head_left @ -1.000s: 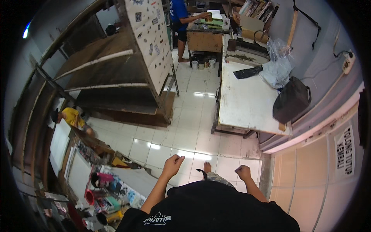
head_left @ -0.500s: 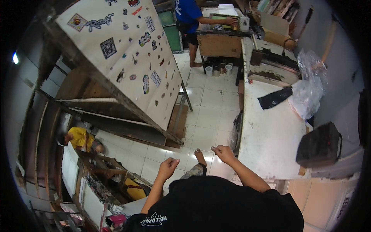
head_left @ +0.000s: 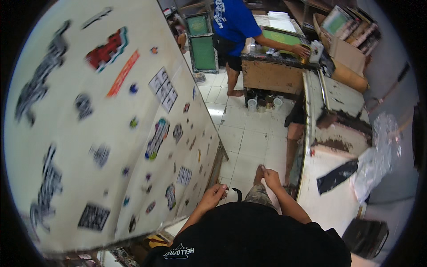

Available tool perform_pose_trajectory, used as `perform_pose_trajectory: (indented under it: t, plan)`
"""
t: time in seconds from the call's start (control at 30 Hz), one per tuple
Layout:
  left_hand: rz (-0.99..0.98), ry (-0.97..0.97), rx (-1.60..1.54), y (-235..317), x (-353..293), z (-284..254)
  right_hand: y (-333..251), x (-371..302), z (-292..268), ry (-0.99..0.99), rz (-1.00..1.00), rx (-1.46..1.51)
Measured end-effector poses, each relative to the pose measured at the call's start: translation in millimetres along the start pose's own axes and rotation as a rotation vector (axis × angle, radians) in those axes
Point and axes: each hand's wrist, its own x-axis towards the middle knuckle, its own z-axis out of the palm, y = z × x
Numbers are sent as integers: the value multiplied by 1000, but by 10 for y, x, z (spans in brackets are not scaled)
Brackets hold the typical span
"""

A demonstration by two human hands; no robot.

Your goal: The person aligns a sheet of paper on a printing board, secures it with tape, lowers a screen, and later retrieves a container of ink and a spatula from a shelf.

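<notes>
My left hand [head_left: 213, 196] is in front of my body at waist height, its fingers loosely curled and nothing seen in them. Close to it a small black curved strip [head_left: 237, 194] sticks out beside my shirt. My right hand [head_left: 271, 179] is held ahead of me, fingers closed, with no object showing. Neither hand touches anything. On my left, nearest the left hand, stands a large slanted white board [head_left: 133, 178] covered with many printed stickers. The white worktable [head_left: 307, 187] is on my right, just beyond the right forearm.
Ahead, a co-worker in a blue shirt [head_left: 235, 26] reaches over a stained bench [head_left: 271, 76]. Several tubs [head_left: 252, 105] stand under it. Green framed screens [head_left: 203, 52] lean behind. A black sheet [head_left: 336, 177], clear plastic [head_left: 382, 151] and a black case [head_left: 365, 238] lie on the right.
I have moved forward along the tiled aisle; the stickered board now fills the left and the bench is nearer. Both hands have come closer together. The person in yellow is out of sight.
</notes>
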Motion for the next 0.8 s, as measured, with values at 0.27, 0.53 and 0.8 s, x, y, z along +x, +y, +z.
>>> perform_pose_trajectory:
  t: [0.27,0.53,0.8]
  plan:
    - [-14,140,-31,1047,2257,-127,113,2703,-630,-105,-55,-167]
    - [56,461,72,2238,3473,-682,-1206,5254,-394,-543,-409,-578]
    - [-30,879,-253,2023,4439,-1385,-2367,7332,1431,-950,-721,-677]
